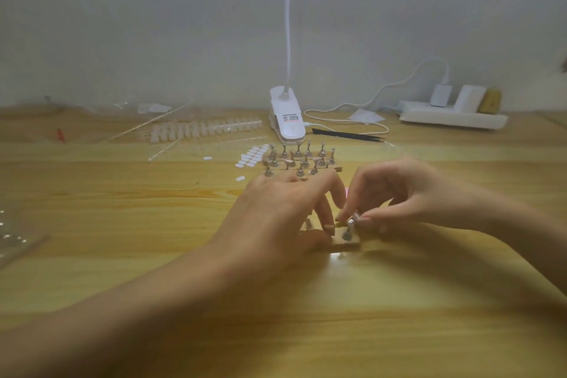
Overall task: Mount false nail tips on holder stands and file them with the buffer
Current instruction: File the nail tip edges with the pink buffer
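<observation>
now | right hand (399,193) pinches holder stand (348,229) | left hand (285,209) holds wooden base (348,243)

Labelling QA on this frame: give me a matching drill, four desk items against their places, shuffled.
Things:
1 lamp base
2 black tweezers
3 power strip
4 nail tips strip

Places:
A far right, at the back
B left of the lamp base
C centre back, behind the holder stands
D lying flat, just right of the lamp base

Pairs: 1-C, 2-D, 3-A, 4-B
</observation>
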